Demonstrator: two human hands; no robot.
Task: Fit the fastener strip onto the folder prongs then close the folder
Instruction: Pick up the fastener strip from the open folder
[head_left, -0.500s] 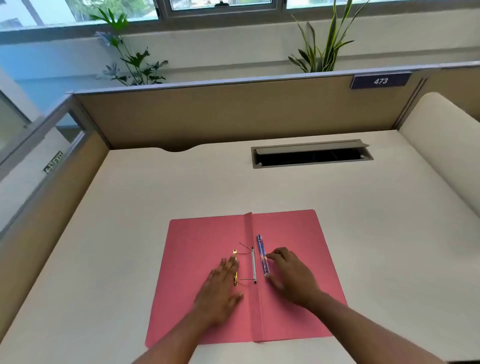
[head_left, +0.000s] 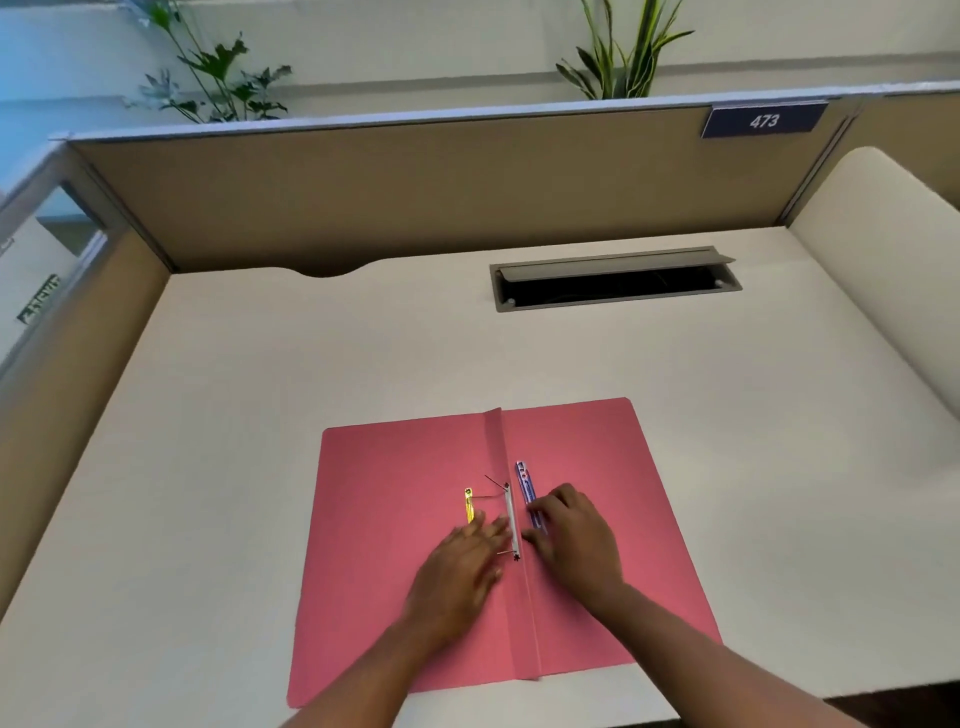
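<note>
Head view: we have the pink card folder (head_left: 405, 519) lying open flat on the cream desk (head_left: 260, 389), spine crease running away from us down the middle. Our left hand (head_left: 462, 561) lies flat on the left leaf, fingers spread and clamped on nothing, fingertips just beside the white plastic bar (head_left: 512, 519) at the spine. Thin metal prongs (head_left: 493, 497) run off that bar toward the yellow strip piece (head_left: 469, 505) on the left leaf; a second wire near the far end sticks up at an angle. Our right hand (head_left: 571, 535) is on the blue-and-clear fastener strip (head_left: 525, 486), which lies on the right leaf parallel to the bar and just beside it; fingers curl over its near half, but we cannot tell whether they pinch it or only press on it. Risks as we judge them: prongs are thin and springy, so a skewed strip could miss one hole or bend a prong; the raised wire could snag; a left hand lifted early lets the folder slide. Closing before the strip is seated would trap it loose. Containers: the grey recessed cable tray (head_left: 613, 301) in the desk stands lid-up, interior dark, contents not visible. Folder holds no paper.
</note>
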